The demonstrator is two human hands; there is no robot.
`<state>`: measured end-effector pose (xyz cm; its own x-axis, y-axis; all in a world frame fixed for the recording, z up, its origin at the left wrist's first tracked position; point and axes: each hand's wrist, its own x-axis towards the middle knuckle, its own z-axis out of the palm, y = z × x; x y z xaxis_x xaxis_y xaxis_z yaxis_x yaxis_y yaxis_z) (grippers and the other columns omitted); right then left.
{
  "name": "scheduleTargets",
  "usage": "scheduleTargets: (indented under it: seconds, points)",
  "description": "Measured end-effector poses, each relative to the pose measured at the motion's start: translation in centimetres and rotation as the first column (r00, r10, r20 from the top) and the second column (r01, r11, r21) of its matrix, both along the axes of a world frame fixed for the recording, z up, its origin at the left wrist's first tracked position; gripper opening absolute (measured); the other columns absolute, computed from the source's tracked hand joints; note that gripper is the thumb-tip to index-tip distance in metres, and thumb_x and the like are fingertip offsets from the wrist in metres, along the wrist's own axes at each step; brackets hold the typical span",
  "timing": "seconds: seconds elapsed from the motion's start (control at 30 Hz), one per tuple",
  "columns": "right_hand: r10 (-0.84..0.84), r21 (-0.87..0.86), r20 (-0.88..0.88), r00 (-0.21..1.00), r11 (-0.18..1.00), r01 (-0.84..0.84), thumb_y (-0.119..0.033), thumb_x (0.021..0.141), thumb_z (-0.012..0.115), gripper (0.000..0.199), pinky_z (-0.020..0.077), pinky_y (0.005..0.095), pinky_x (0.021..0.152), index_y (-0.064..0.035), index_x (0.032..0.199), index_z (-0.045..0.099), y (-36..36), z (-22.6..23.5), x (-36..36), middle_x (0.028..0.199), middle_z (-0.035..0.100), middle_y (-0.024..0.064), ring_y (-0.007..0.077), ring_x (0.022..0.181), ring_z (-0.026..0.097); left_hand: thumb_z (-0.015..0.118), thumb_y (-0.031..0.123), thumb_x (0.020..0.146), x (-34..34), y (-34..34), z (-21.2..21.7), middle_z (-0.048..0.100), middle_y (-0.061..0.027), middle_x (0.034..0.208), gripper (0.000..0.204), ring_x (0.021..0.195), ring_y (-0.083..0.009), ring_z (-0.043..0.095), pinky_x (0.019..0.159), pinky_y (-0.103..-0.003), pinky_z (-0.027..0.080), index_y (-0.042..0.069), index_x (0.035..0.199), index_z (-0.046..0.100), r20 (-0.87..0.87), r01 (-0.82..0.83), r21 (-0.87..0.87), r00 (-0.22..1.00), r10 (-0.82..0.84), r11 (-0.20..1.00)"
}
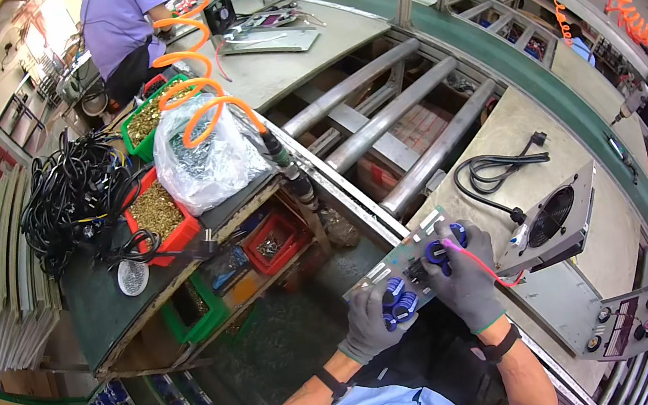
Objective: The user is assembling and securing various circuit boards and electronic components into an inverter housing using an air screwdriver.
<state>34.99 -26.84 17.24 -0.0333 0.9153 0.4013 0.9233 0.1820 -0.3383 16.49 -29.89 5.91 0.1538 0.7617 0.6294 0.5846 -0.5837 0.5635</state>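
Observation:
Between my two gloved hands is a circuit board point(395, 266) with large blue capacitors, tilted above my lap. My left hand point(371, 329) has its fingers wrapped round the board's near left part, beside several capacitors point(400, 301). My right hand point(467, 281) closes on the right end, next to more capacitors point(436, 252). A red wire point(481, 263) with a pink end lies against the right hand's fingers and runs toward a metal panel with a black fan point(553, 215). Whether those fingers pinch the wire is hard to make out.
A coiled black power cord point(497, 173) lies on the bench right of metal rollers point(393, 130). An open metal case point(561, 309) sits near right. On the left are a red screw bin point(186, 228), a plastic bag point(207, 157) and heaped black cables point(78, 199). An orange air hose point(210, 59) hangs overhead.

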Motion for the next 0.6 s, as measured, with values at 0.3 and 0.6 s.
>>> scheduleTargets:
  seconds: [0.3, 0.6]
  points:
    - [0.047, -0.006, -0.181, 0.982, 0.999, -0.049, -0.014, 0.084, 0.075, 0.050, 0.0464, 0.0421, 0.097, -0.0003, 0.129, 0.060, 0.3, -2.0, 0.7, 0.123, 0.054, 0.0214, 0.0360, 0.112, 0.056, 0.088, 0.025, 0.070, 0.9, 0.2, -3.8, 0.053, -0.0229, 0.121, 0.083, 0.112, -0.0412, 0.055, 0.096, -0.048, 0.045, 0.001, 0.135, 0.041, 0.252, 0.063, -0.053, 0.967, -0.048, 0.997]
    - [0.320, 0.298, 0.030, 0.947, 0.901, -0.314, -0.018, 0.071, 0.083, 0.054, 0.0457, 0.0526, 0.092, -0.0135, 0.121, 0.064, -6.5, 3.8, -4.4, 0.131, 0.051, 0.0286, 0.0462, 0.110, 0.053, 0.080, 0.029, 0.078, -9.9, -8.3, 10.7, 0.060, -0.0184, 0.119, 0.076, 0.107, -0.0287, 0.061, 0.094, -0.041, 0.050, 0.003, 0.141, 0.048, 0.156, 0.140, -0.379, 0.984, -0.086, 0.915]
